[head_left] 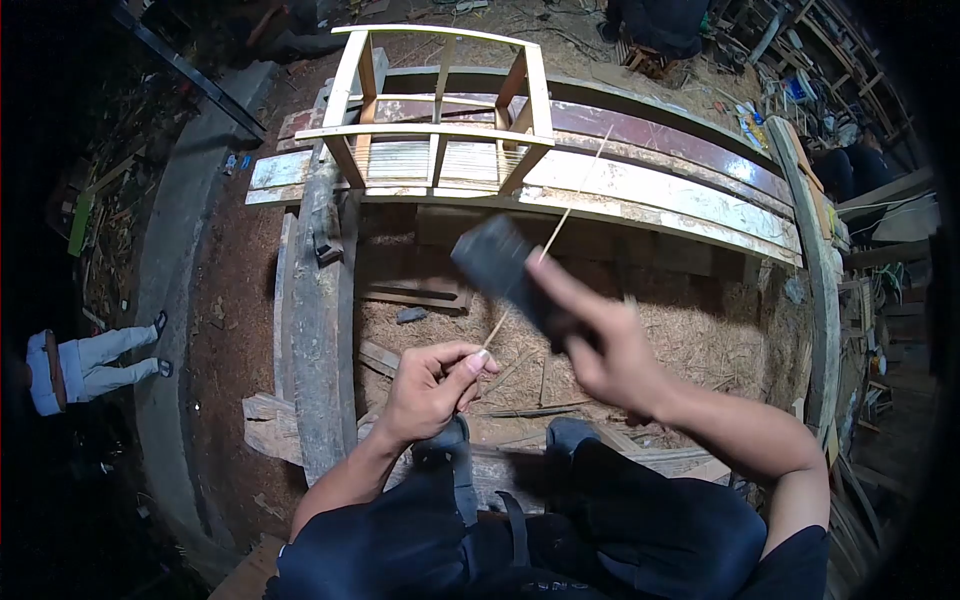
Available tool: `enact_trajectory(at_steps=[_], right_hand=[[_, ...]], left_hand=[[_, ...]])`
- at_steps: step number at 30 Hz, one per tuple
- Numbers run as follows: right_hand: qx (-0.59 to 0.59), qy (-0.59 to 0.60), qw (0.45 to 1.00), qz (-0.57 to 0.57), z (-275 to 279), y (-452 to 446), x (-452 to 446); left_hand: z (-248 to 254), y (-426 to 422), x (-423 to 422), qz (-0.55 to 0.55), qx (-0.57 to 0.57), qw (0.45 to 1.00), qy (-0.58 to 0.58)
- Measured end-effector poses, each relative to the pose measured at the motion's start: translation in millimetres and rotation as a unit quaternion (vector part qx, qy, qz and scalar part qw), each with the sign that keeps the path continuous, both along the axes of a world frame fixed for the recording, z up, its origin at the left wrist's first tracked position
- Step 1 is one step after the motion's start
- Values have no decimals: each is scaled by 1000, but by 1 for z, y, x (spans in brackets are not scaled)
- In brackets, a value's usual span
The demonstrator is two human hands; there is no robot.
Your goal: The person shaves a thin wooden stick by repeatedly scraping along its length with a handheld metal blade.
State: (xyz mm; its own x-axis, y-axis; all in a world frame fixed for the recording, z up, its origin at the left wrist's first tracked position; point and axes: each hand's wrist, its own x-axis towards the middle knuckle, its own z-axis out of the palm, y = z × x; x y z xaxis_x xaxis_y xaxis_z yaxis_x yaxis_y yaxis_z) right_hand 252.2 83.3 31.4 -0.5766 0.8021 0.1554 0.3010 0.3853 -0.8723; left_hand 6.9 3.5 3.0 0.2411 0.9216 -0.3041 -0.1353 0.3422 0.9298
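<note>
My left hand (422, 392) pinches the lower end of a thin wooden stick (562, 222) between thumb and fingers. The stick slants up and right, away from me, past the edge of the bench. My right hand (612, 352) is closed round a dark, broad-bladed cleaver (492, 262), blurred by motion. Its blade lies across the middle of the stick; whether the two touch I cannot tell. The cleaver's handle is mostly hidden by my fingers.
A slatted wooden frame (420, 130) stands on the plank bench (650, 187) ahead. Thick beams (322, 380) flank me, and shavings (690, 340) cover the ground between. A person (95, 368) stands at far left; another person (655, 25) is at the back.
</note>
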Motion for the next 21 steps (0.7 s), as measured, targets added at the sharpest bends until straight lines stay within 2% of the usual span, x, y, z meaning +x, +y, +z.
enact_trajectory(at_steps=[2, 3, 4, 6, 8, 11, 12, 14, 16, 17, 19, 20, 21], right_hand=[[-80, -16, 993, -87, 12, 10, -1], [-92, -36, 991, -85, 15, 8, -2], [-46, -12, 997, -60, 7, 4, -1], [-56, -53, 995, 57, 7, -5, 3], [-46, -7, 999, 26, 5, -5, 1], [-131, -19, 985, -114, 16, 9, -2], [-128, -19, 985, -113, 15, 7, -2], [-35, -20, 999, 34, 8, -5, -3], [0, -22, 999, 34, 3, 0, -4], [18, -12, 999, -34, 1, 12, -1], [-39, -19, 993, -109, 8, 22, 2], [-113, -35, 986, -118, 17, 24, 2], [-47, -23, 997, -57, 12, 20, 0]], left_hand=[[3, -1, 0, 4, 3, 1000, 6], [3, -2, 0, 7, 1, 1000, 15], [4, -4, 0, 9, -2, 1000, 23], [3, -5, 0, 11, 2, 1000, 30], [2, -4, -1, 8, 0, 999, 38], [8, -1, 1, 15, 19, 998, 51], [8, -1, 1, 16, 21, 998, 51], [4, -2, 0, 28, 16, 996, 85], [1, -1, 0, 30, 20, 996, 80], [-1, -3, 1, 35, 21, 996, 73], [5, -4, 4, 41, 18, 996, 74], [8, -3, 4, 48, 21, 996, 75], [6, -2, 3, 49, 23, 996, 75]])
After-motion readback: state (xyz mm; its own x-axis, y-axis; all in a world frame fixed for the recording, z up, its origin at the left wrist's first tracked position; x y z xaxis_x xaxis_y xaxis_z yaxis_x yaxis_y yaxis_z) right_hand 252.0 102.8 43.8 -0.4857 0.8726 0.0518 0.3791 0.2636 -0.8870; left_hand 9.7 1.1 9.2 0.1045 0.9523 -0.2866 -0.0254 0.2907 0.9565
